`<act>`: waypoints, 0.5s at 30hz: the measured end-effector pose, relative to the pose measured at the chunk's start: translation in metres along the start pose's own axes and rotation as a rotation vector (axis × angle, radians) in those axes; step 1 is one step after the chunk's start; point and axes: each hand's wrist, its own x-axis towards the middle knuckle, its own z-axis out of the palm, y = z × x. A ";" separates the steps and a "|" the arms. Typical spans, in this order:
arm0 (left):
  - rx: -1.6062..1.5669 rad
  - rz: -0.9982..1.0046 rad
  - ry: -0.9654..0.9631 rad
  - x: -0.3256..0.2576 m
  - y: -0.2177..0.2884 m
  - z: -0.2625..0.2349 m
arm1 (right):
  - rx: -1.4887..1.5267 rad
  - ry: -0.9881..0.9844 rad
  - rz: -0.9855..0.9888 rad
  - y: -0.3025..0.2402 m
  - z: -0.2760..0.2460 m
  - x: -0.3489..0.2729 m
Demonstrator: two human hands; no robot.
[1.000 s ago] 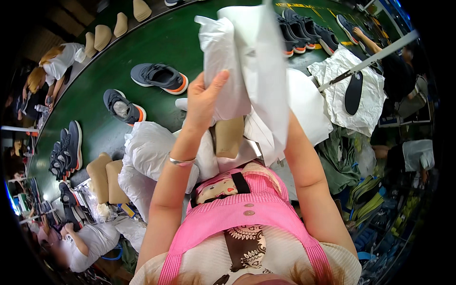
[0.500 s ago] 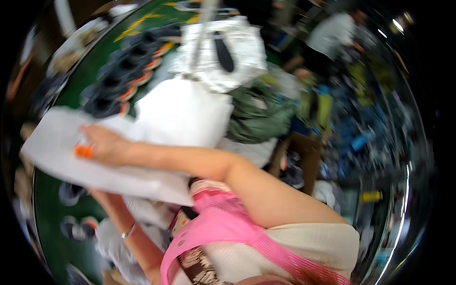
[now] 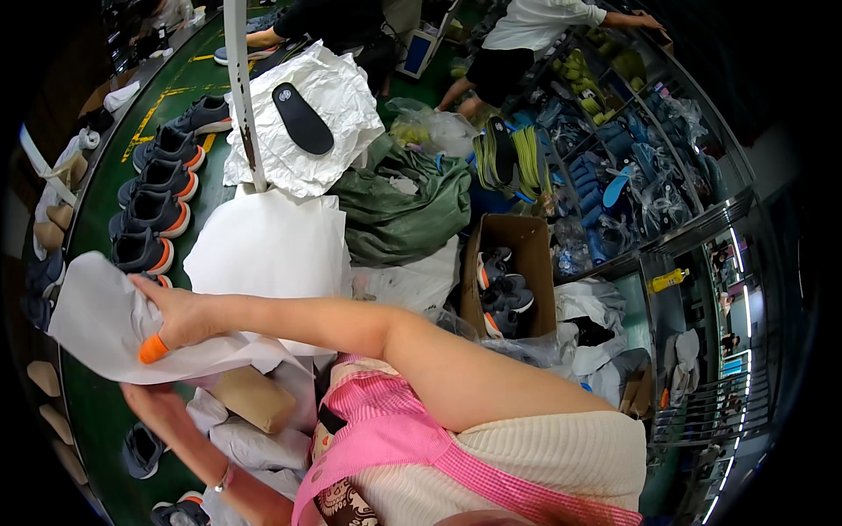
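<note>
A loose sheet of white paper (image 3: 96, 316) is held up at the left, curled at its edges. My right hand (image 3: 182, 317) grips it from above, thumb and fingers closed on it, with an orange finger cover on one finger. Beneath the sheet is my left hand (image 3: 151, 401), its fingers hidden by the paper. Just beyond my right forearm lies a stack of white paper (image 3: 263, 245). A tan, smooth block-like thing (image 3: 254, 399) shows below the held sheet, near my apron.
Dark sneakers with orange soles (image 3: 158, 215) line the green surface at left. A black insole (image 3: 303, 120) lies on crumpled white paper beside a metal post (image 3: 239, 88). To the right are a green bag (image 3: 403, 210), a carton of shoes (image 3: 548, 263) and shelving. Another person (image 3: 535, 35) reaches toward the shelves.
My view has shifted and sharpened. Both hands remain at the sheet, and the paper has bent more around my right hand. The tan thing beneath it has come into view.
</note>
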 end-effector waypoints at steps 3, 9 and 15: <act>0.556 0.463 0.223 -0.022 0.068 0.011 | -0.258 0.246 -0.057 0.006 0.008 0.016; 0.757 0.421 0.014 -0.009 0.027 0.041 | -0.829 0.674 -0.275 0.013 0.032 0.018; 0.106 0.008 0.141 0.004 0.024 0.062 | -0.959 0.758 -0.393 0.015 0.049 0.018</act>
